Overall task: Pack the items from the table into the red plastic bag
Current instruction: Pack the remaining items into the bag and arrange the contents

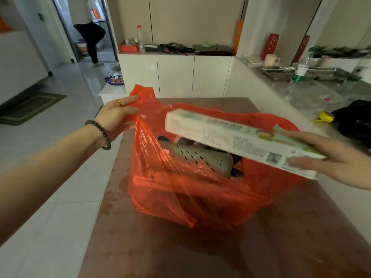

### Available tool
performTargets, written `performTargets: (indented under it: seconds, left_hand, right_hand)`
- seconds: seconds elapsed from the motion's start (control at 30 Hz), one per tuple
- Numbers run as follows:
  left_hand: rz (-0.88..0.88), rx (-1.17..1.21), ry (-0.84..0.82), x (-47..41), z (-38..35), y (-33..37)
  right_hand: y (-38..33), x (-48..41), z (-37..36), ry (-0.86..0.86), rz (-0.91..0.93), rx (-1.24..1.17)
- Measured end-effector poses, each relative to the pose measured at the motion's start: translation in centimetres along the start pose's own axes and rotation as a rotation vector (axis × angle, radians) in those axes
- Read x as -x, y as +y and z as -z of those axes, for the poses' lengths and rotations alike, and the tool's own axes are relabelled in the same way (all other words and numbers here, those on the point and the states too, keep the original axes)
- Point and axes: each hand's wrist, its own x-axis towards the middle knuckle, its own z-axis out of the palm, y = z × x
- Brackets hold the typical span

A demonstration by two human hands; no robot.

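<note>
The red plastic bag (192, 195) stands open on the brown table (200, 251). My left hand (116, 115) grips the bag's left handle and holds it up. My right hand (331, 159) holds one end of a long white and green box (239, 141), which hangs level over the bag's mouth. Inside the bag lies a pale grey perforated item (198, 159) on top of darker things that I cannot make out.
A black bag (355, 121) and a yellow tape measure (325, 117) lie on the grey counter (301, 93) at right, beyond them a green-labelled bottle (299, 74) and metal trays. White cabinets stand behind the table. A person stands in the far doorway (90, 41).
</note>
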Motion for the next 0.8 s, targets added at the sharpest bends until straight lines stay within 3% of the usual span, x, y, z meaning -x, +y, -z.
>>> performTargets:
  seconds: [0.07,0.2,0.33,0.43,0.53,0.6,0.63,0.7,0.8]
  left_hand:
    - [0.002,0.023,0.016,0.4,-0.1,0.1]
    - [-0.004,0.055,0.020,0.9,-0.9,0.6]
    - [-0.028,0.065,0.018,1.6,-1.9,0.9]
    - [-0.041,0.049,0.020,1.8,-2.0,0.9]
    - [-0.062,0.044,0.026,1.8,-1.6,0.8]
    - [-0.072,0.049,0.025,1.6,-1.2,0.8]
    - [-0.077,0.042,0.023,1.6,-1.0,0.7]
    - [-0.084,0.046,0.017,1.3,-0.9,0.6]
    - [-0.089,0.077,0.001,0.9,-1.1,0.4]
  right_hand:
    - [-0.1,-1.3,-1.9,-0.082,0.001,0.094]
    - [-0.1,-5.1,-5.5,0.022,0.058,0.226]
    - [-1.0,-8.4,-7.4,-0.013,0.099,0.239]
    - [-0.6,-9.8,-7.5,-0.026,0.055,0.455]
    - [0.5,-9.1,-6.4,0.258,-0.011,0.541]
    - [1.9,-7.3,-5.2,0.468,-0.227,0.550]
    - [2.8,-6.4,-4.4,0.471,-0.397,0.499]
    - [4.9,-4.6,-3.3,0.327,-0.675,0.270]
    - [6.6,-2.3,-3.3,0.060,-0.772,-0.137]
